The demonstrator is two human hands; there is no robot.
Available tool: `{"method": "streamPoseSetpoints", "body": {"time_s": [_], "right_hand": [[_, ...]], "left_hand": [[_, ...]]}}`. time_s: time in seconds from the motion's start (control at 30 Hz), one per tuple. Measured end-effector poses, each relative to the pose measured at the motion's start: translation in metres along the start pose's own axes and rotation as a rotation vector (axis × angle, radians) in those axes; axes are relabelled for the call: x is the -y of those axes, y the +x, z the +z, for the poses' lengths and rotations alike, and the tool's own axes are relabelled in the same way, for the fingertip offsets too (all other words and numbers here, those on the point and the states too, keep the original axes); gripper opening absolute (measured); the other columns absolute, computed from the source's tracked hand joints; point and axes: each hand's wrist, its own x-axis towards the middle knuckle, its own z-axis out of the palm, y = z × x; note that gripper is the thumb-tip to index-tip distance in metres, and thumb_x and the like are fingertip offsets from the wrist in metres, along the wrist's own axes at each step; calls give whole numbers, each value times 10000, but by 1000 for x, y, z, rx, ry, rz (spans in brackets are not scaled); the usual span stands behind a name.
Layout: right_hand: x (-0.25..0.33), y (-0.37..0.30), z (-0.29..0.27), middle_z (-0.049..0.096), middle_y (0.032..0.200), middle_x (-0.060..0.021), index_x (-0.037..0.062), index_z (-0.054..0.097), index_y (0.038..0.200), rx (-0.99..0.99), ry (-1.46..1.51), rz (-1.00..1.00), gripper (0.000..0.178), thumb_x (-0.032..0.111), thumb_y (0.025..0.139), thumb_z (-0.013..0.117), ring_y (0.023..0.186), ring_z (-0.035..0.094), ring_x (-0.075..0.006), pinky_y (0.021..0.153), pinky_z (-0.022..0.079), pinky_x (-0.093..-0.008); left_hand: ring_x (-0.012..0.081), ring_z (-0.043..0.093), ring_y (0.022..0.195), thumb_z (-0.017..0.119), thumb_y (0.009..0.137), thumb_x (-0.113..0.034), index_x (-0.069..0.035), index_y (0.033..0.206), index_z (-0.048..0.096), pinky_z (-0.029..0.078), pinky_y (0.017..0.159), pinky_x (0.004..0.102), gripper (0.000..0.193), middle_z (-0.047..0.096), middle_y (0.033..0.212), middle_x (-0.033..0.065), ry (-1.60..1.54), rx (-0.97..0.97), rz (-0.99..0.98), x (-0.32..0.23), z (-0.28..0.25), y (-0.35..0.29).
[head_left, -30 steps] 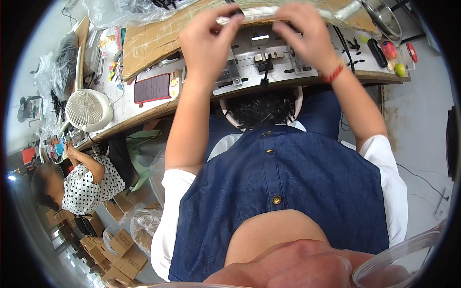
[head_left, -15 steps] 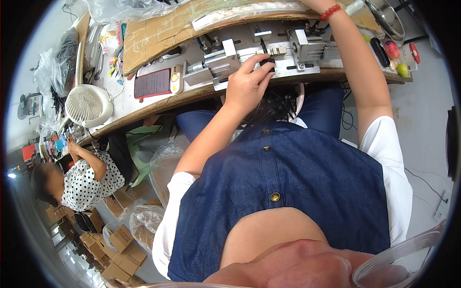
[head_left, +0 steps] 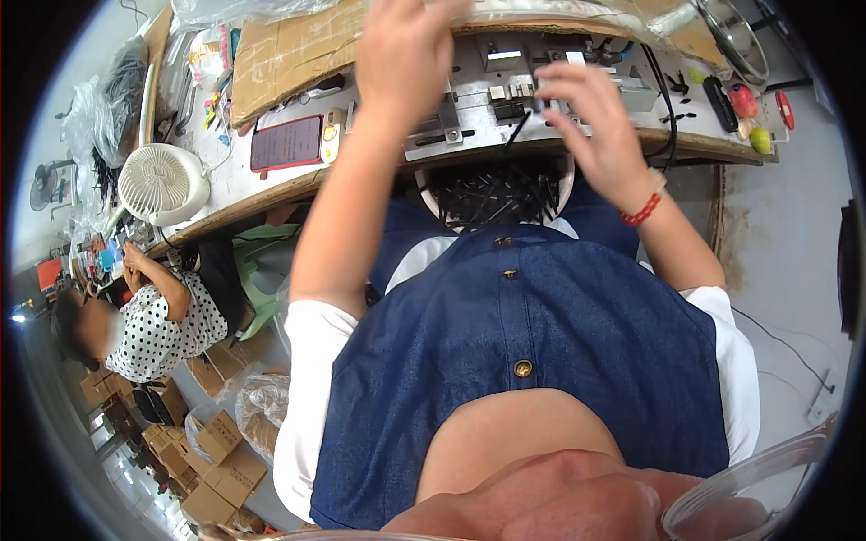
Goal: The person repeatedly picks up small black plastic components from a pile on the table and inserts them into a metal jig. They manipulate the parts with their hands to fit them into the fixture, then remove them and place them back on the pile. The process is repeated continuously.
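Note:
A metal clamping fixture [head_left: 496, 113] lies along the near part of the workbench, with a small light block [head_left: 511, 93] in its middle. My right hand [head_left: 595, 122], red beads at its wrist, is over the fixture's right part; its fingers are bent but apart, with nothing visible held. A short black piece [head_left: 517, 133] slants at the fixture's front edge, left of that hand. My left hand [head_left: 404, 59] is raised over the fixture's left part towards the cardboard, its fingers smeared by motion. Below the edge, a pale basin [head_left: 568, 185] holds many black pieces [head_left: 492, 194].
A black cable [head_left: 663, 99] hangs over the bench edge on the right. Cardboard [head_left: 289, 72] covers the back. A phone [head_left: 287, 144] and a white fan [head_left: 164, 185] stand left. A co-worker in a dotted top [head_left: 158, 329] is beyond, near boxes [head_left: 225, 487].
My left hand has left the fixture's middle and moved up and left. From the far right back, my right hand has come down to the fixture. A black cable now hangs at the right.

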Motion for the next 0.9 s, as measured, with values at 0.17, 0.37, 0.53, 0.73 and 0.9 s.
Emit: {"method": "streamPoseSetpoints", "body": {"time_s": [0.17,0.37,0.53,0.73,0.9], "right_hand": [[5,-29,39,630,1273,-87,52,652,1102,130,-37,36,219,47,893,716,1153,549,-313,1004,479,-405],[-6,-31,53,616,1331,-71,31,647,1131,152,-227,-21,264,78,872,621,1117,552,-301,1003,500,-386],[-6,-29,52,622,1312,-72,40,653,1114,151,-260,-41,249,73,869,625,1115,561,-295,981,511,-390],[-33,14,25,674,1220,-94,47,675,1092,-7,-162,-80,286,203,873,771,1149,578,-331,1017,452,-430],[-114,92,-17,620,1010,-153,27,692,995,-209,-372,-39,142,122,889,694,1008,566,-374,899,465,-468]], "left_hand": [[332,631,1090,649,857,-78,-77,992,760,519,921,457,174,718,1105,113,176,211,121,80,11,54],[348,665,1020,638,879,-125,-94,945,709,534,863,469,102,686,983,132,217,430,22,74,18,72],[363,675,956,613,906,-123,-87,950,656,534,810,473,72,678,959,139,256,383,61,84,23,66],[360,679,860,613,920,-72,-67,956,645,530,742,435,49,678,939,143,23,164,-46,53,-1,72],[172,699,916,674,929,52,6,1023,704,560,816,291,109,697,966,91,-573,6,-371,22,-13,38]]}}
